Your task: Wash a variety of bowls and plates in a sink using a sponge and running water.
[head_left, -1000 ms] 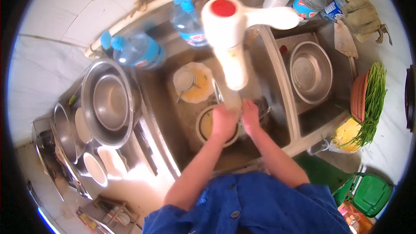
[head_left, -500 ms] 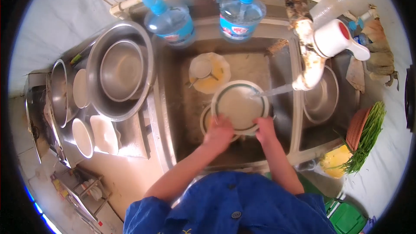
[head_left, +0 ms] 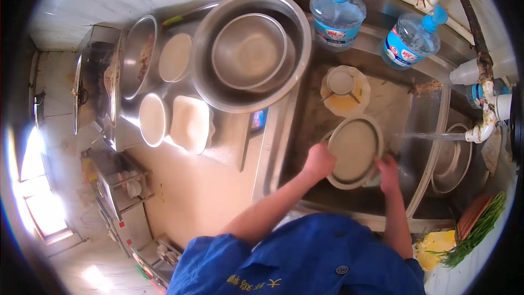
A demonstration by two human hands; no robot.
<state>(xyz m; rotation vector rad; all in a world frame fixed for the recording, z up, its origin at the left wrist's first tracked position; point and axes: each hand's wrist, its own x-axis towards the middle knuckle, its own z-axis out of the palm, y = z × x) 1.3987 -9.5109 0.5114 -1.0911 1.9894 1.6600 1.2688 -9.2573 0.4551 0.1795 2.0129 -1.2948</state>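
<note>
A round white plate (head_left: 355, 150) with a dark band near its rim is held over the sink (head_left: 303, 114), tilted a little. My left hand (head_left: 321, 159) is closed on its left edge. On the right edge my right hand (head_left: 387, 172) is closed too, with something pale green under its fingers that I cannot make out. Beyond the plate, a scalloped dish (head_left: 356, 106) with yellow residue lies on the sink bottom. In it are a small round bowl (head_left: 340, 80) and what looks like a spoon handle. Water (head_left: 431, 136) runs from the faucet (head_left: 480, 132), to the right of the plate.
Left of the sink stand a large metal basin (head_left: 210, 84) with a metal bowl (head_left: 250, 49) in it, and several white dishes (head_left: 190, 124). Two pump bottles (head_left: 338, 13) stand on the back ledge. A metal bowl (head_left: 461, 172) sits in the right sink; green stalks (head_left: 486, 229) lie at far right.
My view has swung left, so the sink appears further right. The plate has come out from under the water stream, and both hands have stayed on it.
</note>
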